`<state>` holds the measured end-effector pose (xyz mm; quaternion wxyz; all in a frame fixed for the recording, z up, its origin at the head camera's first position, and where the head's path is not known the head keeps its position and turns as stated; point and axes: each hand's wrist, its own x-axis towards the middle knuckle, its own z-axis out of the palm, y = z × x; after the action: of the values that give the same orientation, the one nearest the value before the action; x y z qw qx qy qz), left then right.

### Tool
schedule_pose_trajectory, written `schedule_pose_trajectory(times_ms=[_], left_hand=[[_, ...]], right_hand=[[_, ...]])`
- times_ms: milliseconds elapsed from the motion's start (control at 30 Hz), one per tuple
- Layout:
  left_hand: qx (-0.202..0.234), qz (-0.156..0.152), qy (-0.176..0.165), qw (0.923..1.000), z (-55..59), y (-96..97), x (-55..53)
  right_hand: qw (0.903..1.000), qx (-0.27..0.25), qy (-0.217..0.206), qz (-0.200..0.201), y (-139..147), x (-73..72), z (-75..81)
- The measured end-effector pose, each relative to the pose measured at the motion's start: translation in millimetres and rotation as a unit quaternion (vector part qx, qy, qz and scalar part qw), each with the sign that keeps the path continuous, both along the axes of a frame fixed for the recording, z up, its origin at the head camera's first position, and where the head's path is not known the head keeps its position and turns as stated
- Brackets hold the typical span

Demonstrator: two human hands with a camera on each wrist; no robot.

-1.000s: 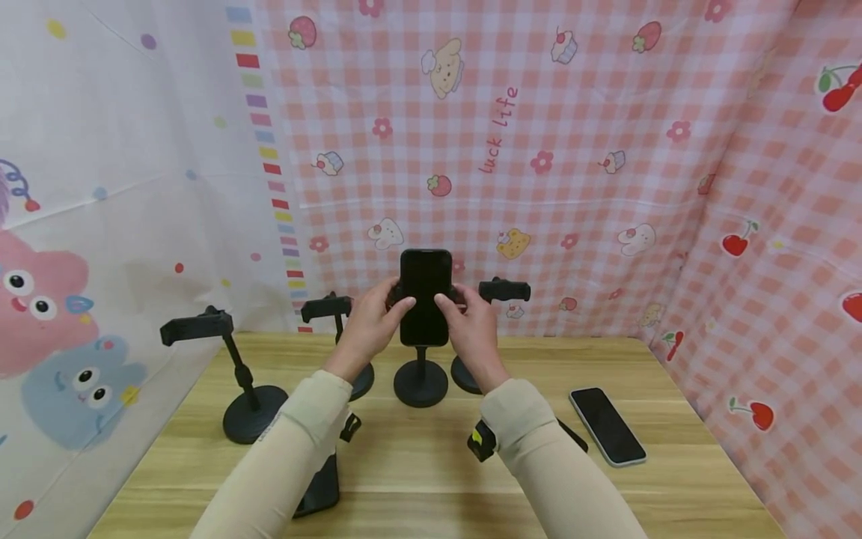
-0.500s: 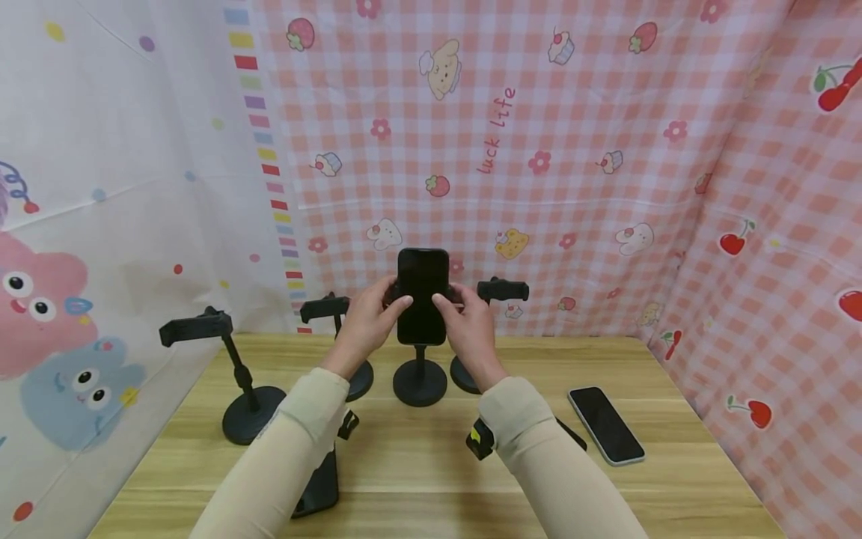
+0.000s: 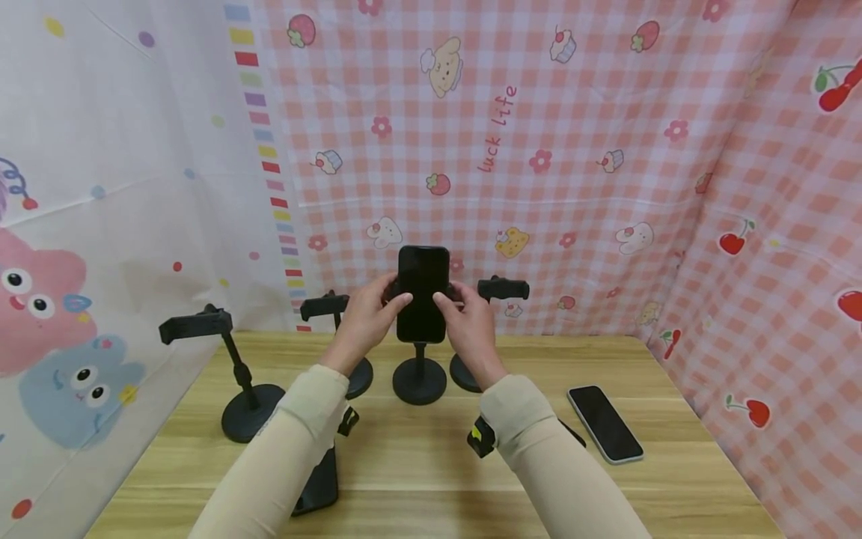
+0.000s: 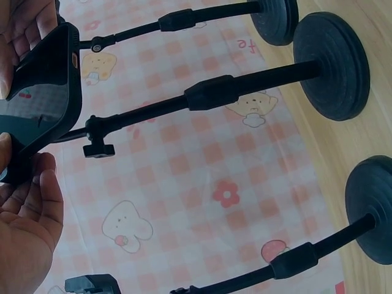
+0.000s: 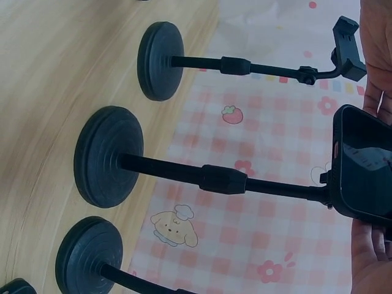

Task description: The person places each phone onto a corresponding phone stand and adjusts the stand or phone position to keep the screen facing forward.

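A black smartphone [image 3: 423,296] stands upright at the clamp of the middle phone stand [image 3: 420,382], its dark screen facing me. My left hand [image 3: 366,320] grips its left side, thumb on the front edge and fingers behind at the clamp. On the opposite side my right hand [image 3: 471,322] holds it likewise, thumb on the edge of the screen. In the left wrist view, the fingers [image 4: 46,196] of the left hand curl around the clamp end below the phone's edge. The right wrist view shows the stand's pole [image 5: 223,179] leading to the phone's back; the clamp is mostly hidden.
Black phone stands flank it: a far-left one [image 3: 252,412], one behind my left hand [image 3: 326,307], another behind my right [image 3: 503,289]. A white-edged phone [image 3: 606,424] lies at right. A dark phone [image 3: 319,486] lies by my left sleeve, another dark object partly under my right sleeve.
Both hands keep their hold on the smartphone at the middle stand. Only a slight shift of the whole view shows.
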<state>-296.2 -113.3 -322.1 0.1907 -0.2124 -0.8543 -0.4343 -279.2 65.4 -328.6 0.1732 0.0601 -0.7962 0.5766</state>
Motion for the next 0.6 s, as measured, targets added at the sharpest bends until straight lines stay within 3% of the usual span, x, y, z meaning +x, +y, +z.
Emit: schedule_pose_trajectory(times_ms=[600], left_hand=[[0.014, 0.016, -0.013, 0.9997, -3.1, 2.8, 5.1]], right_hand=[[1.0000, 0.003, 0.000, 0.005, 2.0, 1.3, -1.4]])
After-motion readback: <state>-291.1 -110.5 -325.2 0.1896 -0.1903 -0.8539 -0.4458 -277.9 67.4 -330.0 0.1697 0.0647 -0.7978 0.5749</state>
